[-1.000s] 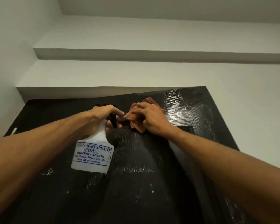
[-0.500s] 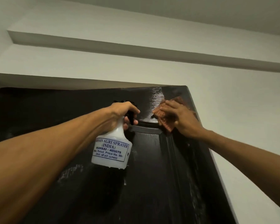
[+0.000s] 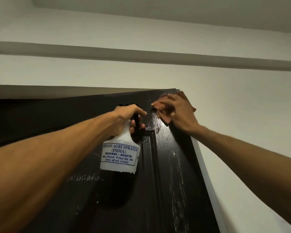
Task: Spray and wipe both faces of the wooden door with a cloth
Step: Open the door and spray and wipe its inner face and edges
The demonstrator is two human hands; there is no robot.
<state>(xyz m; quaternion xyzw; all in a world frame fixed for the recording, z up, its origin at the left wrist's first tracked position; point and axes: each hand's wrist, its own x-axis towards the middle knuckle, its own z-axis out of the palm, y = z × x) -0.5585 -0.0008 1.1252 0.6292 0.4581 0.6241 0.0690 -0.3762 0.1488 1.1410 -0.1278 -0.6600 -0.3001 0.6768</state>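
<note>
The right hand (image 3: 180, 113), fingers spread, is pressing the cloth (image 3: 160, 107) onto the door (image 3: 171, 165)'s wet top corner, so the cloth is probably risking slipping off the edge. The left hand (image 3: 126, 115) is gripping the dripping spray bottle (image 3: 119, 153).

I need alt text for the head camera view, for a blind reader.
A person's right hand presses a reddish cloth flat against the top right corner of a dark wooden door, while the left hand grips a white spray bottle beside it. Wet streaks shine on the door.

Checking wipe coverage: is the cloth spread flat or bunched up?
Bunched. The cloth shows overlapping folds and creases under the right hand, which presses it against the door near its top right corner.
</note>
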